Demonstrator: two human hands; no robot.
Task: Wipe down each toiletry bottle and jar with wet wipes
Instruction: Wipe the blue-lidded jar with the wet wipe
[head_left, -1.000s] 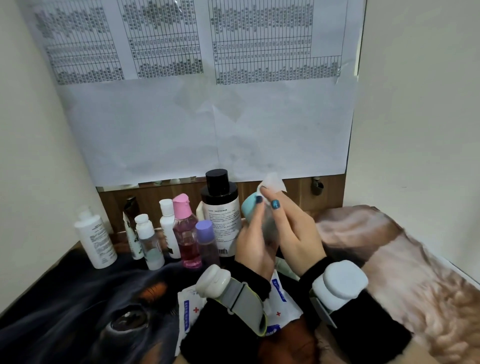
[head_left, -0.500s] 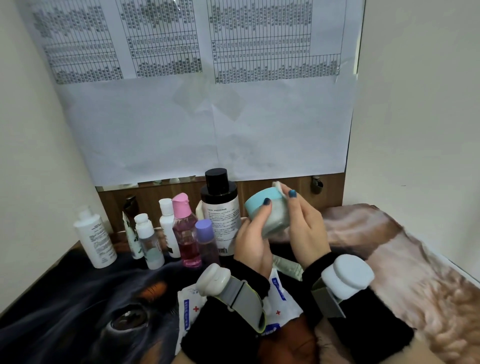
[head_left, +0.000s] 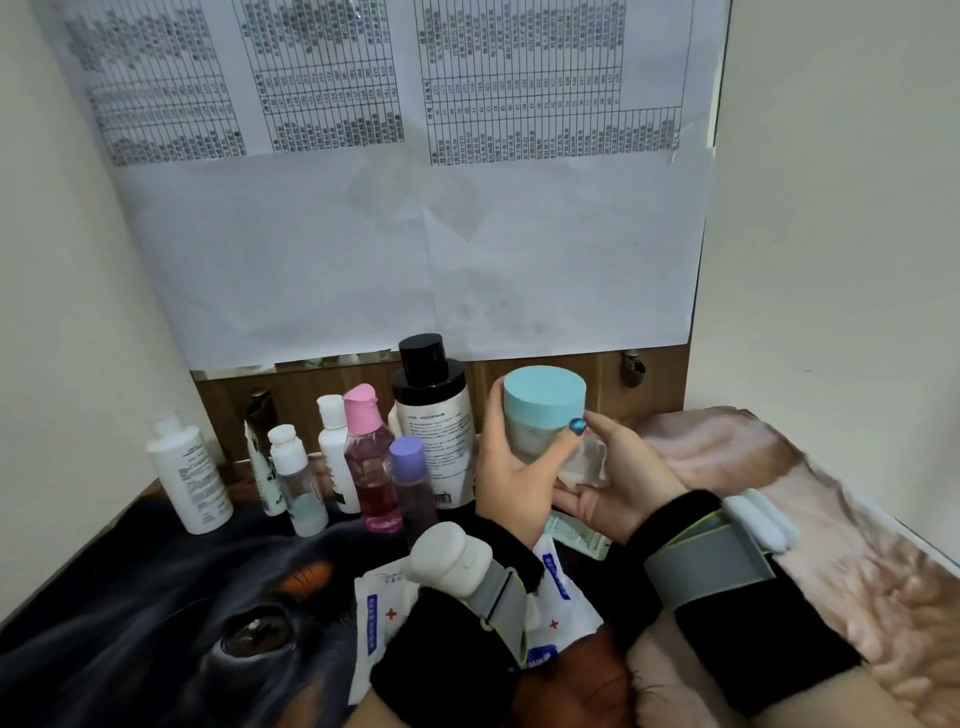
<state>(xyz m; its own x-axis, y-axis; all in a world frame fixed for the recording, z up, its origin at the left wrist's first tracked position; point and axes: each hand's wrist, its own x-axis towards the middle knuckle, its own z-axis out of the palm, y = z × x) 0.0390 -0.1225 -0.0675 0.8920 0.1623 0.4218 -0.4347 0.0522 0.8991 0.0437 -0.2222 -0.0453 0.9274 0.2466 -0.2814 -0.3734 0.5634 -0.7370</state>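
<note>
Holding: left hand (head_left: 511, 483) wrapped round the teal-lidded jar (head_left: 543, 415), thumb across its near face, fingers behind; jar clear of the surface.
Jar axis: upright, lid on top, leaning slightly toward the left hand's fingers.
Right hand: right hand (head_left: 618, 480) palm-up, fingers loosely curled under a crumpled wet wipe (head_left: 584, 462); not closed tight, wipe cupped rather than pinched.
Key relation: wipe touches the jar's lower right side and base; jar sits up and to the left of the right palm, directly above the left palm. Right hand does the rubbing, left just fixtures the jar.
Step (my read): mid-wipe on the jar body; lid top looks not yet covered by the wipe.
Next move needs: either the left hand turning the jar about its upright axis, or the wipe travelling up toward the lid.
Others: black-capped bottle (head_left: 434, 421) just left of the left hand, pink-capped bottle (head_left: 369, 457) and purple-capped bottle (head_left: 413, 488) further left, standing on the surface.
Wipe packets (head_left: 382, 613): lying under the left wrist, near side.
Risk: thumb-and-finger hold on a smooth jar, could slip if pressed hard.
</note>
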